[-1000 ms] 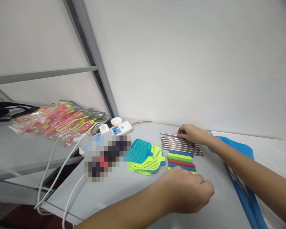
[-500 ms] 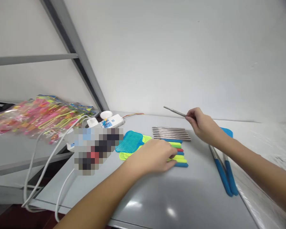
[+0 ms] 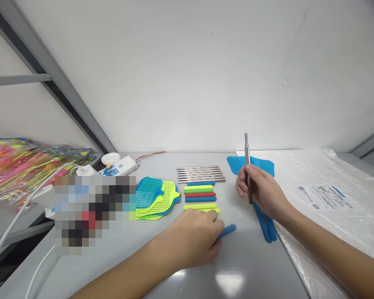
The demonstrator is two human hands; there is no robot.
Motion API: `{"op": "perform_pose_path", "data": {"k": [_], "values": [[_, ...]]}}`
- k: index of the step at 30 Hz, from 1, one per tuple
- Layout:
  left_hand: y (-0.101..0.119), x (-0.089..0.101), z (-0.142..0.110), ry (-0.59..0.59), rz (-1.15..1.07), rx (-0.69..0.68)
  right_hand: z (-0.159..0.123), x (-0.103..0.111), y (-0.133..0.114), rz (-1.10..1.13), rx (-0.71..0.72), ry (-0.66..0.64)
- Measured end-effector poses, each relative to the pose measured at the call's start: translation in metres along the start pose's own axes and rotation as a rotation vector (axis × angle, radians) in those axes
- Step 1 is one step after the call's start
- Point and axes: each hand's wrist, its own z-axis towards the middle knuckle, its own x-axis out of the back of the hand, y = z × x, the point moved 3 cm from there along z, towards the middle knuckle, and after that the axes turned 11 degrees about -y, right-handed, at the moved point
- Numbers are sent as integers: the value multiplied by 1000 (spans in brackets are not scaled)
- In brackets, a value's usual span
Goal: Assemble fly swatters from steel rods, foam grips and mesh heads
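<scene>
My right hand (image 3: 262, 190) is closed around a thin metal rod (image 3: 247, 154) held upright above the grey table (image 3: 174, 265). My left hand (image 3: 193, 237) rests on the table with fingers pinched on a blue foam handle (image 3: 228, 230) that pokes out to its right. A row of several metal rods (image 3: 201, 174) lies behind a stack of coloured foam handles (image 3: 200, 194). Yellow-green and blue mesh swatter heads (image 3: 154, 197) lie piled to their left. Finished blue swatters (image 3: 262, 218) lie under my right hand.
A white power strip (image 3: 120, 165) with white cables (image 3: 18, 199) sits at the back left. Packets of bright pink and yellow items (image 3: 21, 160) lie on a shelf at far left. A clear plastic bag with a label (image 3: 327, 195) covers the table's right side.
My right hand lifted one metal rod off the row, moved right and turned it upright. My left hand drew a blue handle away from the stack toward me. The view swung right.
</scene>
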Motion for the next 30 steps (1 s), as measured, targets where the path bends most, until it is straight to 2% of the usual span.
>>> {"op": "perform_pose_path", "data": {"k": [3,6,9,14,17,19,21,23,26,30], "values": [[5,1,4,47,-48,-15,0,3,2,14,46,50],[4,6,5,102,-166,-16,-1,5,7,38,33,99],[-2,10,5,219,-327,-26,-3,4,8,36,16,109],[-7,11,4,400,-588,-33,-8,-3,4,-14,1,57],[-7,11,4,458,-731,-35,-10,-9,4,-79,-30,-2],[-6,12,3,472,-738,-35,-11,-11,4,-130,-29,-48],[-5,12,3,463,-675,-33,-12,-12,4,-162,0,-50],[-3,11,3,417,-609,-34,-14,-11,2,-163,43,4],[-2,5,4,291,-581,-12,-18,-8,-3,-120,110,88],[-2,-1,5,139,-630,68,-21,-8,-7,-64,154,105]]}}
